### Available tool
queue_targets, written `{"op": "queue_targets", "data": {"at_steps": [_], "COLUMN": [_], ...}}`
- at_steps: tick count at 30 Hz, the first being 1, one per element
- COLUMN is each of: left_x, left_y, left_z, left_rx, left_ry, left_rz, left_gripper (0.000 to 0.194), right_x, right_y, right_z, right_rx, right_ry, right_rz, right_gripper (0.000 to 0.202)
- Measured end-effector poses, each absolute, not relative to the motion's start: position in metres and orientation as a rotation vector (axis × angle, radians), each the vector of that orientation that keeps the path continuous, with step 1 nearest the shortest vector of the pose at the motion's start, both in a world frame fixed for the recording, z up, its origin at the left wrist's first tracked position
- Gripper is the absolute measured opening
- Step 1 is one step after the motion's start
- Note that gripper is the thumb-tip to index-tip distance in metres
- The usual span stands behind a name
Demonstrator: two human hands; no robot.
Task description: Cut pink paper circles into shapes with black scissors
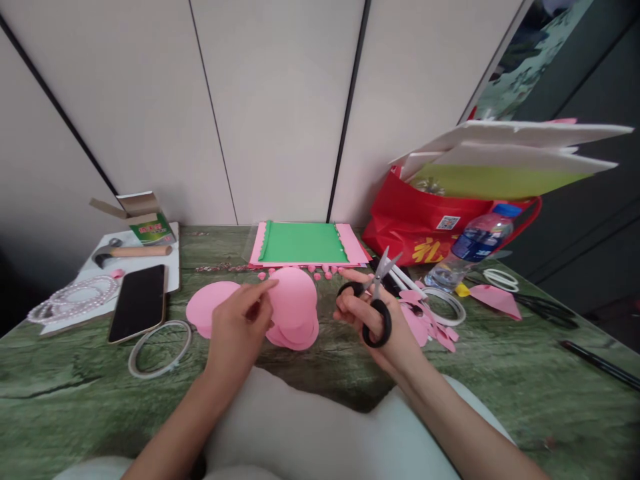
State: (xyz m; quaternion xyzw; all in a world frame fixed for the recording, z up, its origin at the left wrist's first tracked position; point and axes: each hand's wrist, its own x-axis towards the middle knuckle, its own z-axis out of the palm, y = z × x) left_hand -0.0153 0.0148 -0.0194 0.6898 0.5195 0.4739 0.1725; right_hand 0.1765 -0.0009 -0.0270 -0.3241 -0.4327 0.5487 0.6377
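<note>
Between the fingertips of my left hand [245, 320] is the edge of a round pink paper piece [294, 297], held up over the table. Below it, more rounded pink paper cutouts [300, 340] overlap in a pile. Another pink paper cutout [210, 303] lies to the left, partly behind my left hand. My right hand [373, 313] is wrapped round black-handled scissors [379, 293], their blades slightly apart and pointing up, away from the paper. Pink paper scraps [425, 323] lie just right of my right hand.
Green and pink paper sheets [305, 243] lie at the back. On the left are a phone [139, 303], a hammer [135, 251], pearl strings [80, 298] and a tape roll [134, 360]. A red bag [400, 213], a water bottle [475, 243] and another tape roll [460, 308] stand right.
</note>
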Motion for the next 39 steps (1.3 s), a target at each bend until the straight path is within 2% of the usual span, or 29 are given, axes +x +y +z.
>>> {"op": "queue_targets", "data": {"at_steps": [2,5,7,11,16,23,25,28,30,32,36,39], "left_x": [-0.017,-0.017,-0.018,-0.017,-0.016,-0.017,-0.017,-0.018,-0.018,-0.019,-0.022,-0.022], "left_y": [0.018,0.023,0.026,0.030,0.032,0.038,0.039,0.040,0.039,0.039,0.040,0.039], "left_z": [-0.022,-0.024,-0.025,-0.024,-0.023,-0.033,-0.034,-0.034,-0.034,-0.034,-0.036,-0.038], "left_rx": [1.784,1.645,1.571,1.422,1.287,1.271,1.256,1.232,1.256,1.315,1.525,1.821], "left_ry": [1.527,1.570,1.548,1.538,1.519,1.494,1.490,1.445,1.403,1.403,1.619,1.753], "left_rz": [1.366,1.378,1.414,1.483,1.361,1.303,1.329,1.401,1.432,1.414,1.270,1.267], "left_gripper": [0.025,0.027,0.035,0.056,0.020,0.012,0.020,0.055,0.068,0.060,0.024,0.021], "right_x": [0.176,0.175,0.175,0.176,0.172,0.163,0.163,0.163,0.164,0.164,0.166,0.167], "right_y": [0.003,0.010,0.014,0.022,0.028,0.028,0.027,0.026,0.027,0.027,0.031,0.034], "right_z": [-0.033,-0.045,-0.054,-0.071,-0.080,-0.076,-0.077,-0.080,-0.082,-0.083,-0.081,-0.077], "right_rx": [-0.902,-1.083,-1.192,-1.515,-1.639,-1.441,-1.388,-1.361,-1.354,-1.344,-1.279,-1.193], "right_ry": [-1.010,-1.196,-1.414,-1.768,-1.797,-1.924,-1.971,-1.988,-1.960,-1.903,-1.717,-1.511], "right_rz": [1.189,1.179,1.105,0.727,0.628,0.665,0.687,0.712,0.741,0.791,0.973,1.130], "right_gripper": [0.029,0.029,0.029,0.022,0.029,0.022,0.026,0.036,0.038,0.034,0.015,0.023]}}
